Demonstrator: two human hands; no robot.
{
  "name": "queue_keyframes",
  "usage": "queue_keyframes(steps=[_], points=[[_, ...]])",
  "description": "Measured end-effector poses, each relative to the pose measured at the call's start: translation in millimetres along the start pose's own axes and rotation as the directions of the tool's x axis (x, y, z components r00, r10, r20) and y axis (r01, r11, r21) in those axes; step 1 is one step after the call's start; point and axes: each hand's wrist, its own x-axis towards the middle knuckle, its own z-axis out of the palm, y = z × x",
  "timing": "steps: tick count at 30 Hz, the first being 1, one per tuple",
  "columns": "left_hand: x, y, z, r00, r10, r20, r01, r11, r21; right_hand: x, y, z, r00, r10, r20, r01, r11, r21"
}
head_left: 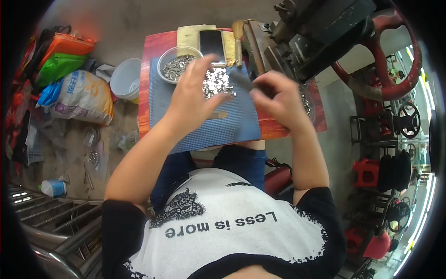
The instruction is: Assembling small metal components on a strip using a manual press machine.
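On our worktop (160, 47) lies a blue mat (244, 124). Above it our left hand (188, 95) spreads open, seemingly empty; our right hand (281, 100) curls round a blurred dark strip (242, 82). Between them lie heaped shiny metal pieces (217, 83).

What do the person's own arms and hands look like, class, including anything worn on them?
The left hand and right hand are bare, without gloves. Both forearms are uncovered too, with no watch or bracelet showing. Black sleeves end near the elbows.
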Motion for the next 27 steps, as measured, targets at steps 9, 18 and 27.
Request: queue_keyframes(steps=[9, 18, 27], points=[[89.8, -0.9, 134.0, 0.993, 0.068, 0.099, -0.061, 0.996, -0.068, 25.7, 33.2, -43.7, 0.928, 0.093, -0.362, -0.265, 0.847, -0.461], [92.2, 1.0, 141.1, 0.999, 0.046, 0.02, -0.046, 0.999, -0.02, 24.9, 25.7, -46.3, 0.931, 0.111, -0.349, -0.277, 0.837, -0.472], [99.0, 3.7, 143.2, 0.994, 0.108, -0.019, -0.107, 0.993, 0.047, 37.2, 19.5, -55.5, 0.967, 0.196, -0.162, -0.254, 0.73, -0.634]])
